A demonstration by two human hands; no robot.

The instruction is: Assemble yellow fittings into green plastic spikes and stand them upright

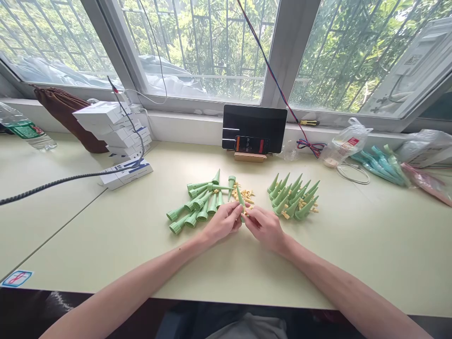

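Reaching in over the table's (pixel 219 282) near edge, two bare forearms are meeting at the middle. The left hand (pixel 226 221) is clamping a green cone (pixel 240 197) with its tip pointing up, and the right hand (pixel 265 227) is pinching the cone's lower right side, where a bit of yellow is showing. At the near left, a sticker (pixel 17 278) is lying by the table edge.

Just beyond the hands, loose cones (pixel 201 201) are lying heaped on the left, most with their open ends facing near, and yellow pieces (pixel 247 194) are lying scattered between the two groups. On the right, finished-looking cones (pixel 294 197) are standing in a cluster, tips up, with yellow bits sticking out around their bases.

Farther left, white boxes (pixel 118 127) are standing stacked, with a dark cable (pixel 70 178) crossing a nearer box; a brown bag (pixel 70 115) and a bottle (pixel 30 132) are lying beyond. At the far middle, a phone (pixel 251 144) is leaning before a black tablet (pixel 254 123). On the far right, a clear bag (pixel 348 143) and teal bags (pixel 383 165) are lying. Windows (pixel 208 47) are showing leaves behind bars.
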